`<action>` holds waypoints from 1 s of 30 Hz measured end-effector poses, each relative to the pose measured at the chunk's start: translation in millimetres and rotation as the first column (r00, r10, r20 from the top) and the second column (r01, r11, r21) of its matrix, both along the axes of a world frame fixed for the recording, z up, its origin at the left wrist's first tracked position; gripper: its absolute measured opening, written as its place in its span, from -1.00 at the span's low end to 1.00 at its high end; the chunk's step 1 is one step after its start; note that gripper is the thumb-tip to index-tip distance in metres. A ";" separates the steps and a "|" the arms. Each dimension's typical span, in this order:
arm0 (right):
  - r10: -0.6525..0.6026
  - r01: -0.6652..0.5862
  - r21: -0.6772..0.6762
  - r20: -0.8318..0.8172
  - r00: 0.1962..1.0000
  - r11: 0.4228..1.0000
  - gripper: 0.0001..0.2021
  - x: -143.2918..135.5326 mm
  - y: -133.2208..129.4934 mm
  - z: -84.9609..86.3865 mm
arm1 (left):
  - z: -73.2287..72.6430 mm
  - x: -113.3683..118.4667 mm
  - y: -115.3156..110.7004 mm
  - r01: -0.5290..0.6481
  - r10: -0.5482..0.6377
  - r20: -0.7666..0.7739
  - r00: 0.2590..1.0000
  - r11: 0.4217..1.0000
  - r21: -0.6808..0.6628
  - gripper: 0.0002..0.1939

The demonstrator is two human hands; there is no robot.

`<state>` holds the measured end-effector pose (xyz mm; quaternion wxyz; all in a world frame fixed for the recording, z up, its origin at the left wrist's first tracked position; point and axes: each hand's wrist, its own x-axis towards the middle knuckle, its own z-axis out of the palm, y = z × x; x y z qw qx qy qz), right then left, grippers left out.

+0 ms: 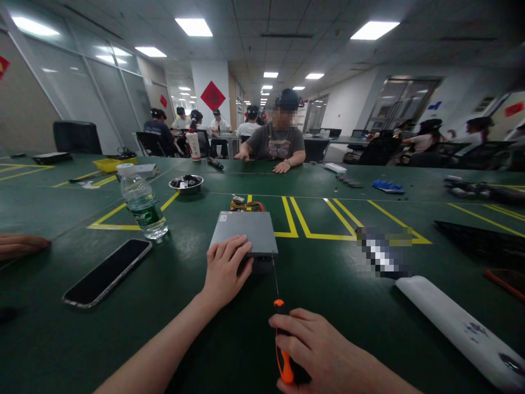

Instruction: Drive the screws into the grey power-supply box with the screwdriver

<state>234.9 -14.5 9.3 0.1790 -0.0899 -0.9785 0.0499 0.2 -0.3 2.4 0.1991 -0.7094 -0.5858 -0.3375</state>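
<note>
A grey metal box (pixel 254 227), with a bundle of coloured wires (pixel 248 204) at its far side, lies on the green table (pixel 197 339). My left hand (pixel 227 268) rests on the box's near left part, its fingers over the top and the thumb at the near edge. My right hand (pixel 309 345) is closed around the orange and black handle of a screwdriver (pixel 279 302). The thin shaft points away from me, its tip at the box's near right corner. Whether the tip sits in a screw is too small to tell.
A phone (pixel 107 272) and a water bottle (pixel 143 205) stand to the left, a metal bowl (pixel 186 184) behind. A long white object (pixel 455 328) lies at the right. Across the table sits a person (pixel 279 142); another person's hand (pixel 24 244) is at the left edge.
</note>
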 end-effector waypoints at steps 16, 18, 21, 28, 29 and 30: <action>-0.014 0.012 0.024 0.071 0.997 1.000 -0.62 -4.0 -3.0 7.7 | -1.6 -0.3 1.0 -0.002 0.002 -0.006 1.000 1.000 0.026 -0.73; -0.013 0.012 0.003 0.071 0.997 1.000 -0.64 -3.6 -2.9 8.2 | -1.7 -0.4 1.1 -0.006 0.007 -0.007 1.000 1.000 0.025 -0.73; -0.022 0.023 -0.007 0.068 0.997 1.000 -0.69 -2.4 -3.6 8.6 | -1.6 -0.5 1.1 -0.007 0.007 -0.010 1.000 1.000 0.018 -0.73; -0.022 0.020 0.020 0.081 0.996 1.000 -0.69 -2.1 -3.5 6.8 | -2.6 -1.1 1.5 -0.004 0.004 -0.010 1.000 1.000 0.019 -0.72; -0.018 0.016 0.027 0.084 0.996 1.000 -0.69 -2.6 -2.9 6.4 | -2.8 -1.2 1.6 -0.003 0.003 -0.010 1.000 1.000 0.024 -0.72; -0.017 0.014 0.033 0.087 0.996 0.999 -0.68 -3.1 -2.4 6.4 | -2.9 -1.2 1.8 -0.002 0.002 -0.011 1.000 1.000 0.027 -0.72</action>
